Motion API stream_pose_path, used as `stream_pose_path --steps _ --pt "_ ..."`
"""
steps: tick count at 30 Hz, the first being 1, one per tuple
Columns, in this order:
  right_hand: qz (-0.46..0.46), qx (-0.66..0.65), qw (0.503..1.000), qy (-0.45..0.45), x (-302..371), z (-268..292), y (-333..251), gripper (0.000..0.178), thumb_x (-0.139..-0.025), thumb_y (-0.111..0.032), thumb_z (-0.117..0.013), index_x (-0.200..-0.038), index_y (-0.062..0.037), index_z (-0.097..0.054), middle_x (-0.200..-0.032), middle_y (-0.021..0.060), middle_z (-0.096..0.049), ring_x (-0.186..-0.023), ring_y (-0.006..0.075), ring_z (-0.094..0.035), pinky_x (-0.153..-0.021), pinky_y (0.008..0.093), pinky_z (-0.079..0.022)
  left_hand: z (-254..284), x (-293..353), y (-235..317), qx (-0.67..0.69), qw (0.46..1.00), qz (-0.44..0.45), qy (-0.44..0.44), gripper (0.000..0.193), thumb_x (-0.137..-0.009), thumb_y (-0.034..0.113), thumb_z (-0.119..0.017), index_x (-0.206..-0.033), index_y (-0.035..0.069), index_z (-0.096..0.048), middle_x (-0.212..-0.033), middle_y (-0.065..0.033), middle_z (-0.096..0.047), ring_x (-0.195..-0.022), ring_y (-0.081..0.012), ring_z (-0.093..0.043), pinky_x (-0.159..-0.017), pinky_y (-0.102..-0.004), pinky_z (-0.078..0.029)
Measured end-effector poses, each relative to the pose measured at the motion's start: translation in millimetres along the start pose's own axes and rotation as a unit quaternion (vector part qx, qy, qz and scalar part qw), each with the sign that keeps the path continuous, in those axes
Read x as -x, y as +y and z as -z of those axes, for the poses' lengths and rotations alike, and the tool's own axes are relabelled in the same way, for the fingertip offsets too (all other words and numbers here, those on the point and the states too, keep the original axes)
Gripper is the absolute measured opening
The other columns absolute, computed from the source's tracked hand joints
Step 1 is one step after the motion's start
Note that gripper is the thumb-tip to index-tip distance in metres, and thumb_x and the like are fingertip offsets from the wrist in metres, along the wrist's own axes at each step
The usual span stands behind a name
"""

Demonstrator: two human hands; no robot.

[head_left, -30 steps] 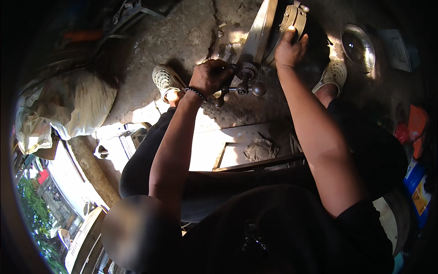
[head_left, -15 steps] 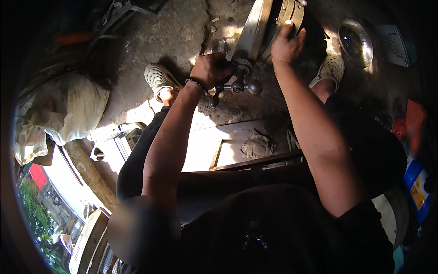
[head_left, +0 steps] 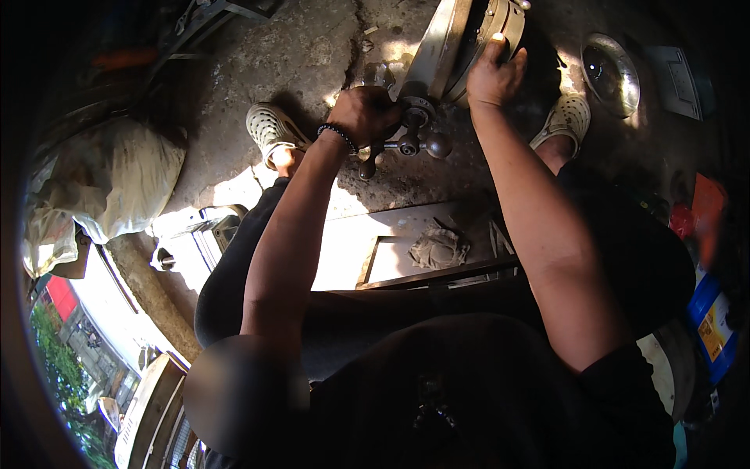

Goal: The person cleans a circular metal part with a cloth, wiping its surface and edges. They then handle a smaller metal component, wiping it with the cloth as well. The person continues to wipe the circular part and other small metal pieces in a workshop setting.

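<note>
Ahead of me a metal machine part with a long pale flat-sided body [head_left: 428, 51] slants up toward the top edge. At its near end are a dark round collar [head_left: 418, 102] and a crank handle [head_left: 408, 145] with a ball end and a tapered grip. My left hand [head_left: 363, 113], a beaded bracelet at its wrist, is closed beside the collar; whatever lies inside its fingers is hidden. My right hand [head_left: 494, 78] grips the rim of a round metal part [head_left: 504, 22] on the right of the body, thumb laid along it.
My shoes [head_left: 273, 129] stand either side of the machine part on a rough concrete floor [head_left: 266, 66]. Nearer lies a board [head_left: 414, 223] with a crumpled rag [head_left: 439, 248]. A round metal dish [head_left: 611, 74] is at far right, a whitish cloth sheet [head_left: 129, 176] at left.
Both hands keep their places on the machine part. The whole view has shifted very slightly; the crank handle looks the same.
</note>
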State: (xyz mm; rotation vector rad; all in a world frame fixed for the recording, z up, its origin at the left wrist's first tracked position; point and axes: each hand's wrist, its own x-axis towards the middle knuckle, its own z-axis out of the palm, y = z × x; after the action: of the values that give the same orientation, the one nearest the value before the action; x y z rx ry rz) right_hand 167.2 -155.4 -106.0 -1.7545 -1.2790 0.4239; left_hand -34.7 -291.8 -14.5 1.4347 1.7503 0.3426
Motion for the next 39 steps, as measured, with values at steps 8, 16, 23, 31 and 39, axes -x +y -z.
stream_pose_path --steps 8,16,23,31,39 --pt "-0.023 -0.029 0.999 -0.012 13.9 8.9 -27.4 0.085 -0.094 -0.057 -0.049 -0.136 0.0172 -0.042 -0.138 0.0353 -0.047 -0.132 0.0449 -0.043 -0.115 0.0432 -0.03 -61.7 17.0 -93.7 0.018 0.99 0.042 -0.137 0.019 -0.081 0.023 -0.07 -0.096 0.012 -0.072 -0.087 -0.0138 -0.07 -0.087 -0.0283 -0.07 -0.078 -0.0377 -0.054" --pt "-0.002 -0.01 1.0 -0.002 7.7 14.7 -28.7 0.082 -0.096 -0.053 -0.049 -0.135 0.0186 -0.041 -0.139 0.035 -0.047 -0.131 0.0434 -0.045 -0.114 0.0414 -0.032 -41.2 45.7 -48.3 0.421 0.898 0.123 0.018 0.018 -0.09 0.021 -0.074 -0.087 0.004 -0.069 -0.072 0.0017 -0.064 -0.066 -0.0064 -0.054 -0.06 -0.0255 -0.044" --pt "-0.036 -0.014 0.999 -0.033 7.9 16.9 -42.7 0.084 -0.094 -0.056 -0.049 -0.138 0.0161 -0.041 -0.14 0.0333 -0.047 -0.132 0.0426 -0.044 -0.115 0.042 -0.031 -80.7 36.2 -25.3 0.648 0.752 0.07 0.097 0.021 -0.093 0.025 -0.071 -0.097 0.003 -0.071 -0.08 -0.0026 -0.07 -0.071 -0.0103 -0.063 -0.064 -0.0275 -0.049" --pt "-0.037 -0.032 0.998 -0.034 5.4 13.7 -32.5 0.083 -0.095 -0.057 -0.048 -0.136 0.0151 -0.043 -0.139 0.0325 -0.048 -0.133 0.0425 -0.043 -0.114 0.0428 -0.03 -69.7 19.5 -5.8 0.467 0.866 0.06 0.166 0.021 -0.086 0.018 -0.08 -0.082 0.003 -0.065 -0.074 -0.0018 -0.068 -0.063 -0.0057 -0.058 -0.057 -0.0217 -0.046" --pt "-0.013 -0.004 1.0 -0.022 7.7 13.1 -28.0 0.084 -0.095 -0.057 -0.046 -0.136 0.0159 -0.043 -0.141 0.0327 -0.046 -0.133 0.0421 -0.044 -0.115 0.0418 -0.031 -106.0 23.2 1.7 0.31 0.9 0.039 0.303 0.032 -0.088 0.031 -0.074 -0.089 0.002 -0.061 -0.074 -0.0128 -0.065 -0.066 -0.0192 -0.058 -0.064 -0.034 -0.048"
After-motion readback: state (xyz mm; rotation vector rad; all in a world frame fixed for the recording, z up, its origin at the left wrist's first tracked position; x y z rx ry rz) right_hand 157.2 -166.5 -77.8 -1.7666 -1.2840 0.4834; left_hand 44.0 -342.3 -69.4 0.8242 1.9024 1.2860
